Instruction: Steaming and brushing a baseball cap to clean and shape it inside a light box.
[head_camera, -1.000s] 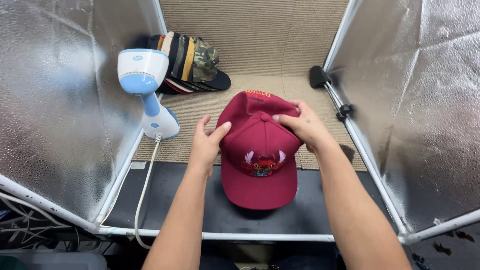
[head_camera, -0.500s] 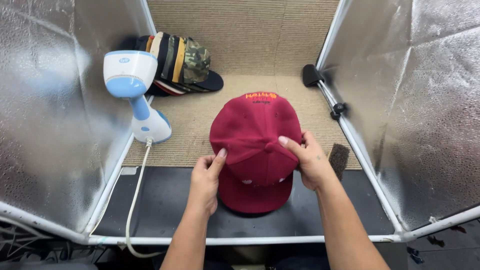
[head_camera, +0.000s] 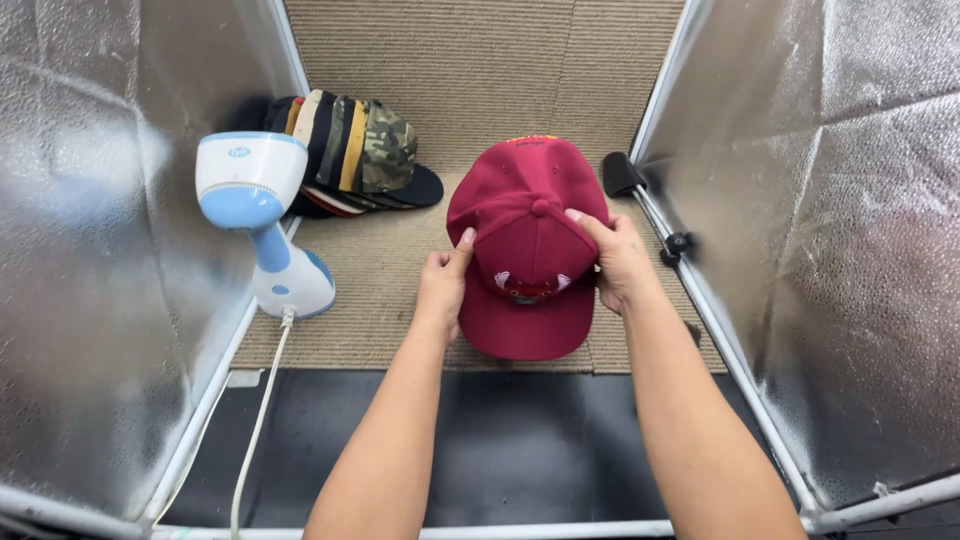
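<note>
A dark red baseball cap (head_camera: 530, 235) with an embroidered emblem on its front lies on the tan ribbed mat, brim pointing toward me. My left hand (head_camera: 443, 283) grips the cap's left side, thumb on the crown. My right hand (head_camera: 619, 258) holds its right side, fingers spread over the crown near the top button.
A white and blue handheld garment steamer (head_camera: 262, 215) stands at the left, its white cord (head_camera: 255, 430) trailing toward me. A stack of several caps (head_camera: 350, 155) lies at the back left. Silver reflective panels (head_camera: 110, 260) wall both sides. A black clamp (head_camera: 620, 175) sits on the right frame.
The cap has been shifted away from me onto the mat, and both hands moved with it, still holding its sides. The view has tilted slightly.
</note>
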